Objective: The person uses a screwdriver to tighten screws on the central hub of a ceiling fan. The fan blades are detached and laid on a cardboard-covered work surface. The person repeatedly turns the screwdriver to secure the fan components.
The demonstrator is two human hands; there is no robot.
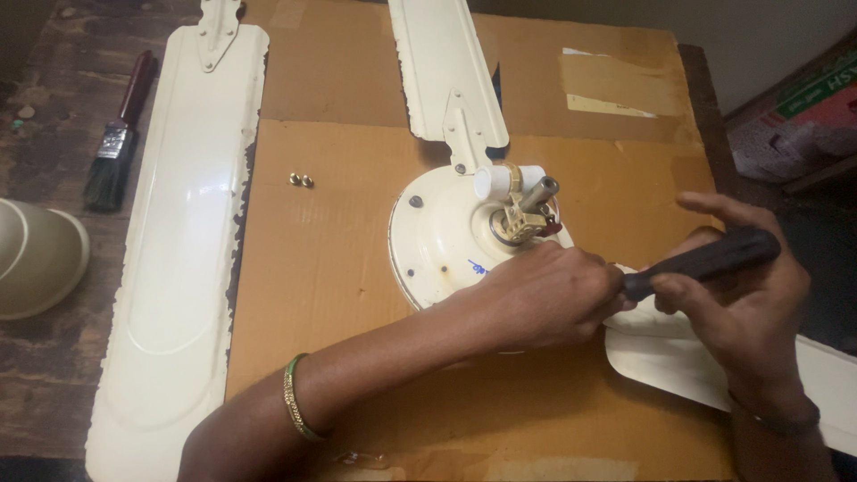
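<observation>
Both hands work a dark-handled screwdriver (705, 259) at a cream ceiling fan motor (451, 241) on cardboard (339, 268).

Nearest, the right hand (745, 303) grasps the screwdriver handle; the left hand (544, 295), with a green bangle on its wrist, closes over the shaft where it meets an attached fan blade (678, 357). The tip is hidden beneath that hand, so a slip could gouge the paint or jab the fingers. Behind them sits the motor with its brass shaft fitting (522, 210). Another attached blade (442, 67) extends away. A loose blade (183, 241) lies to the left, with two small nuts (301, 180) just beside it that could roll off. Farther left lie a paintbrush (120, 138) and a cream canopy cup (36, 259).
</observation>
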